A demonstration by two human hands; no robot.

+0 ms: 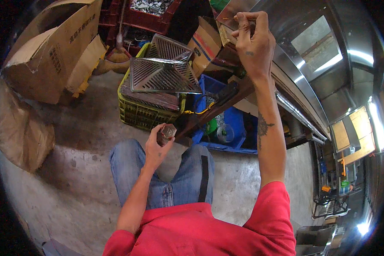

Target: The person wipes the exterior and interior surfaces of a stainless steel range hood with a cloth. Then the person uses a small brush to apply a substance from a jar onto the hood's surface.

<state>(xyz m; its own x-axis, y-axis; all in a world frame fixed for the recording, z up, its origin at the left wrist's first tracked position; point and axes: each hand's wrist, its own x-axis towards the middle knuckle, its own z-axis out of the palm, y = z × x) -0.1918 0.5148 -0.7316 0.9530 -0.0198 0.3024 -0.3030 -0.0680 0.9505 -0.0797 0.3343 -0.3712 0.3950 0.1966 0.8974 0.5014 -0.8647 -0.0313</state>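
Note:
My left hand (155,149) is closed around a small, clear, many-sided jar (169,129) with something dark inside, held above my knees. Higher up at the right, my right hand (255,45) pinches a thin orange-brown stick (229,18), perhaps a small brush; its tip points left beside a large shiny steel housing (281,40). Whether the tip touches the steel, I cannot tell. Slatted metal filter panels (164,70) lie stacked on a yellow-green crate (134,113) in front of my left hand.
Blue bins (239,132) with small metal parts and a clear round tub stand beneath the bench edge. Cardboard boxes (47,55) and a brown bag (23,132) occupy the left. A broom (118,53) and a red crate (151,17) of metal pieces are farther back.

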